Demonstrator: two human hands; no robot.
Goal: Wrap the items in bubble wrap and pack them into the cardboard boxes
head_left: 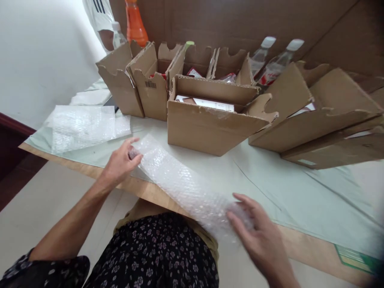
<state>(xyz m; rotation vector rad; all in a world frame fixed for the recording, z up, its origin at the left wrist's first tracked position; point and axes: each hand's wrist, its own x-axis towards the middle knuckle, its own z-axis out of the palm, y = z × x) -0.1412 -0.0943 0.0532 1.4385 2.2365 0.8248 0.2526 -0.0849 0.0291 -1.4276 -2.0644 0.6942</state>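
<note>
A long strip of clear bubble wrap (183, 180) stretches slantwise between my two hands, over the front edge of the table. My left hand (122, 160) grips its far-left end between thumb and fingers. At the near-right end, my right hand (255, 224) holds the wrap with thumb and fingers around it; this end is a little blurred. To the left of my left hand lie flat sheets of bubble wrap (82, 126) on the pale green cloth (222, 172).
Several open cardboard boxes (207, 130) line the back of the table, some holding white and red packets. Behind them stand an orange bottle (136, 24) and clear bottles with white caps (277, 64). A green-edged item (355, 258) lies at the right front edge. Another person's sleeve (100, 14) shows top left.
</note>
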